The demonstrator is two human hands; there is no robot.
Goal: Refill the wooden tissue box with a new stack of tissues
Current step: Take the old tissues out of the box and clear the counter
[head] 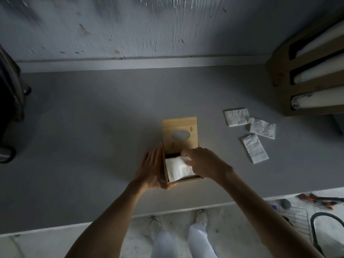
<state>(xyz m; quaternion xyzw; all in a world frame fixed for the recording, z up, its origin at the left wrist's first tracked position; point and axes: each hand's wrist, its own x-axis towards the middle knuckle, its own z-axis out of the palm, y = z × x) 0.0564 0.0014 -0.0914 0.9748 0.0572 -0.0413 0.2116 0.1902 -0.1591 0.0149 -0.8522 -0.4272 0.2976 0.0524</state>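
Fingers (186, 152) of the right hand (204, 162) curl over the tissue stack (176, 169), seemingly pinching it, half-seated in the wooden tissue box (184, 180); the left hand (150, 170) lies flat-fingered on its nine-o'clock wall. At twelve the lid (178, 125) stands open: seating and closing remain.

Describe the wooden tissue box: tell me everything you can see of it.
The wooden tissue box is light-coloured wood and stands on the grey counter. Its lid is raised at the far side and has an oval opening. A white tissue stack lies inside, slightly askew. The left hand rests flat against the box's left wall, while the right hand grips the stack at the box's right side.
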